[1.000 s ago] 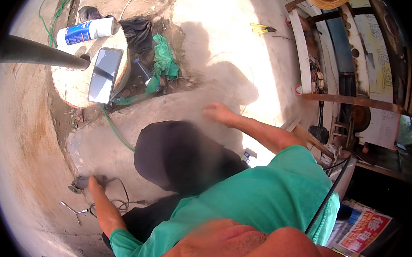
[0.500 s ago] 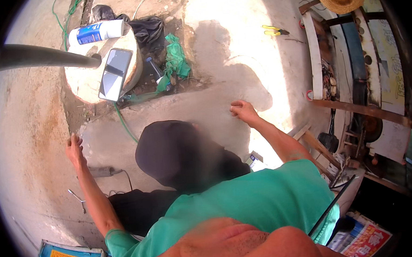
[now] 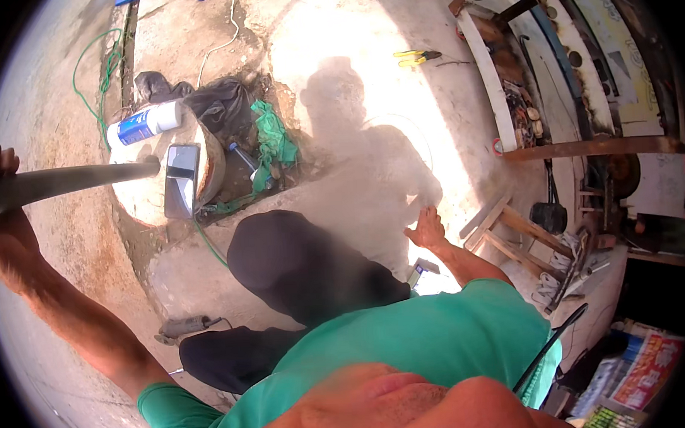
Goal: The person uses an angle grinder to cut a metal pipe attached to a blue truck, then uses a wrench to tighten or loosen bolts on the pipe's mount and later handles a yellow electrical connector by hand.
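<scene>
The dark pole is now gripped by the left hand, on the left of the round pale block. The pole's far end is seen at the top of that block. A second ago, the grey power tool was being touched by this hand; half a second ago, nothing was seen in it. So the tool has been let go and is left on the floor, on the near side of the block, and the pole is the one thing seen to be held. Nothing is seen in the right hand, which is held loosely, fingers apart, well to the right of the block. The phone and the white-and-blue bottle are carried on the block's top.
</scene>
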`<state>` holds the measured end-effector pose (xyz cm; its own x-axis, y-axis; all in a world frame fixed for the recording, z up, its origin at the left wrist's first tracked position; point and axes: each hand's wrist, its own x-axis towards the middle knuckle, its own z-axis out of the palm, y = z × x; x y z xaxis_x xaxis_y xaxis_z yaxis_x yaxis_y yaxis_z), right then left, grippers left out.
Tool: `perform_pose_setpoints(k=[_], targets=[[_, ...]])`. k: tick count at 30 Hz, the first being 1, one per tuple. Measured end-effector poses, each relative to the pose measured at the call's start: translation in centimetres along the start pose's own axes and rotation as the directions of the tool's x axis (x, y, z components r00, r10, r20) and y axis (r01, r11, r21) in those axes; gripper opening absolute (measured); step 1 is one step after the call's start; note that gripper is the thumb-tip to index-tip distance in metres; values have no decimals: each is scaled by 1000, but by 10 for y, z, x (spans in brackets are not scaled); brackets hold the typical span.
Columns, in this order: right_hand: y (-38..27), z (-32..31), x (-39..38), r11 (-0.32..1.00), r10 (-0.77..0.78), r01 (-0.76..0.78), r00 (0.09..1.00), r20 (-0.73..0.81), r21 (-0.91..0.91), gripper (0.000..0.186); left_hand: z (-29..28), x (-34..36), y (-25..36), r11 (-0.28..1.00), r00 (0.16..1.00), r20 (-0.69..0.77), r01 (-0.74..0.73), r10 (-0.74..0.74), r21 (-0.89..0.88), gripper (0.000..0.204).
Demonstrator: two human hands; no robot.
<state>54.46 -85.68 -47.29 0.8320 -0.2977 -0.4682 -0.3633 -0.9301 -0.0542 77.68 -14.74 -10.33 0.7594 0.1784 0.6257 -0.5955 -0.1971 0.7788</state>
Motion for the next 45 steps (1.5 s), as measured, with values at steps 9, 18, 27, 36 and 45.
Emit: perform_pose_setpoints(k=[9,18,27,36,45], targets=[[-28,27,8,940,297,-276,952,78,-201,98,44,13,24,977,944,-256,194,-209,-85,15],[-26,-65,19,966,163,-232,891,423,116,91,47,17,48,978,930,-306,210,-206,-20,15],[36,-469,73,526,270,586,573,-774,617,33,56,10,44,978,932,-314,205,-184,37,15],[282,-607,234,906,422,-262,505,-752,333,46,45,5,59,975,911,-366,219,-190,39,14],[329,-638,280,924,154,-382,426,-891,-23,43,66,14,62,967,878,-419,255,-230,5,16]])
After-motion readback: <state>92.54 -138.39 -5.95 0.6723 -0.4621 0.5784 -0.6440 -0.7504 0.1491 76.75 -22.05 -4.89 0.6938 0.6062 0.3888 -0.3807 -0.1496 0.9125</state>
